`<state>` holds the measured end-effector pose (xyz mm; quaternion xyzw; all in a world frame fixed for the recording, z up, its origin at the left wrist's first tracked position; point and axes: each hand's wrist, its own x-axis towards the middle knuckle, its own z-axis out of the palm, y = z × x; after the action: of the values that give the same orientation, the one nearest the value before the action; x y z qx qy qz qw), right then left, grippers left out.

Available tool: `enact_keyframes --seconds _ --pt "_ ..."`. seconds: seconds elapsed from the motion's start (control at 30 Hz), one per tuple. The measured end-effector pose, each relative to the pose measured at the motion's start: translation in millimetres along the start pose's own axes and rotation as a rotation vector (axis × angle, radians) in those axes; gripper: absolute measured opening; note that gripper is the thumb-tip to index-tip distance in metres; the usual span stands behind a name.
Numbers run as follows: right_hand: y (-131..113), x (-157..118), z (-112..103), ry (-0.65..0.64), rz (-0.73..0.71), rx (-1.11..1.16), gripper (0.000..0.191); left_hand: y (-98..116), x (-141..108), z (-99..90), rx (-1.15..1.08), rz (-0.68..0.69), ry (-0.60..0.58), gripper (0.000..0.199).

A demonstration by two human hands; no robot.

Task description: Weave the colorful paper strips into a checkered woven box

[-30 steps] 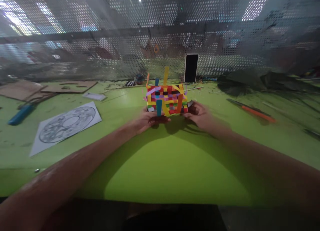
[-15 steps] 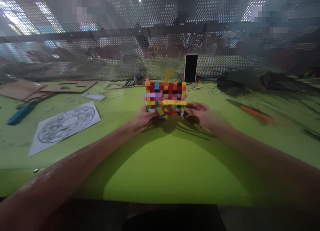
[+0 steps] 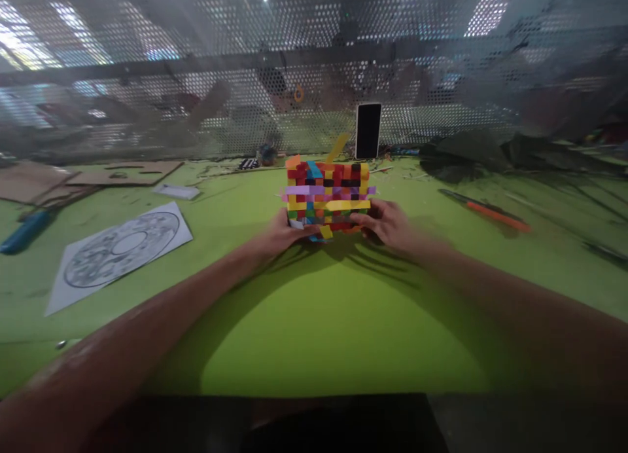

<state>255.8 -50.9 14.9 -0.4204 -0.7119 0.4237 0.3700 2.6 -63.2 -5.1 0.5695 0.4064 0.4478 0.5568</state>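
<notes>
Between my hands is a woven paper-strip box (image 3: 328,194), checkered in red, yellow, black, purple, green and blue. Loose strip ends stick out at its sides, and one yellow strip (image 3: 338,147) rises from its back edge. My left hand (image 3: 287,230) grips the lower left corner, its thumb along the front. On the lower right, my right hand (image 3: 383,222) has its thumb against the front face and its other fingers beside and behind the box. Part of the bottom edge is hidden by my thumbs.
On the green table (image 3: 338,328), a sheet with a printed ring pattern (image 3: 161,227), a blue-handled tool (image 3: 24,234) and cardboard pieces (image 3: 122,173) lie left. An orange-handled tool (image 3: 498,216) and dark leaves (image 3: 461,155) lie right. A phone-like slab (image 3: 368,131) leans against the perforated screen (image 3: 314,122).
The woven box has tipped slightly, and its upright yellow strip now leans right. My right thumb has come onto the front face. The whole view has shifted a little.
</notes>
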Motion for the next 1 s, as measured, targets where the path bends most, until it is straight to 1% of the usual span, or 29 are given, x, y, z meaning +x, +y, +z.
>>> enact_keyframes --seconds 0.07,0.17,0.23,0.33,0.47,0.57,0.63,0.73,0.8,0.87,0.93,1.0 --pt "-0.2 0.7 1.6 0.016 0.019 0.009 0.039 3.1 -2.6 0.9 0.05 0.004 -0.005 0.035" --pt "-3.9 1.3 3.3 0.035 0.062 0.064 0.035 5.3 -5.3 3.6 0.055 -0.006 0.043 0.037" --pt "-7.3 0.9 3.2 0.044 0.103 0.081 0.032 5.1 -5.1 5.2 0.012 -0.021 0.081 0.04" --pt "-12.1 -1.5 1.8 0.029 0.135 0.092 0.028 5.0 -3.2 6.0 -0.093 -0.053 0.103 0.042" --pt "-13.0 -4.0 2.1 0.048 0.144 0.189 0.025 7.0 -2.4 5.8 -0.125 -0.107 0.12 0.042" --pt "-8.4 -2.3 3.8 0.134 0.129 0.255 0.033 7.9 -3.1 5.5 -0.111 -0.109 0.121 0.039" --pt "-5.1 -0.4 4.1 0.161 0.083 0.266 0.035 8.4 -3.4 5.3 -0.114 -0.118 0.126 0.035" --pt "-2.9 0.9 2.8 0.092 0.051 0.197 0.028 10.4 -4.1 6.1 -0.118 -0.143 0.15 0.03" --pt "-2.9 0.5 1.3 0.041 0.079 0.154 0.026 12.6 -4.9 7.5 -0.114 -0.16 0.159 0.028" --pt "-2.9 0.1 0.0 0.004 0.101 0.166 0.028 14.4 -5.4 9.3 -0.116 -0.164 0.167 0.025" --pt "-2.7 0.3 -0.9 -0.012 0.091 0.212 0.031 15.0 -5.4 10.7 -0.128 -0.156 0.185 0.022" --pt "-2.7 1.0 -1.5 0.013 0.072 0.249 0.025 14.1 -4.9 11.3 -0.14 -0.143 0.203 0.022"
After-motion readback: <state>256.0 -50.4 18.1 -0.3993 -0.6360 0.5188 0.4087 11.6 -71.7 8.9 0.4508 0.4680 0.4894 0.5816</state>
